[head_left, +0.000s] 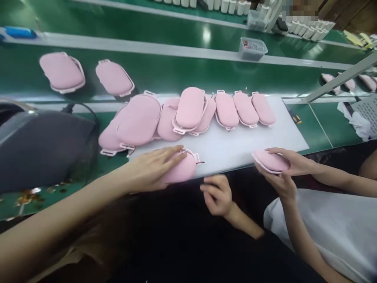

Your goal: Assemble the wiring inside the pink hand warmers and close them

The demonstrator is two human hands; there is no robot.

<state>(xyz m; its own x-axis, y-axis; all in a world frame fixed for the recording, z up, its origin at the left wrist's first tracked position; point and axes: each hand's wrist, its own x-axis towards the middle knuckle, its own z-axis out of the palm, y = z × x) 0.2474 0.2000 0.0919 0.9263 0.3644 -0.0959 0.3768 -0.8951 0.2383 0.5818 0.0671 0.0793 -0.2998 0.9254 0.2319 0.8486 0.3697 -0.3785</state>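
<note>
My left hand (156, 167) is wrapped over a pink padded oval piece (184, 169) at the front edge of the white sheet (250, 145). A thin dark wire sticks out from the piece's right end. My right hand (218, 194) is off to the right of that piece, below the sheet's edge, with its fingers curled; what it holds, if anything, is too small to make out. Beyond my left hand lies a heap of pink pieces (140, 118), one of them on top (191, 108). Three more (226, 110) stand in a row to their right.
At the right, another person's hands (282, 173) hold a pink piece (271, 161). A dark bulky object (44, 145) occupies the left. Two pink pieces (63, 72) lie farther back, and a clear plastic box (252, 49) sits beyond the row. A metal bar (338, 80) slants across the right.
</note>
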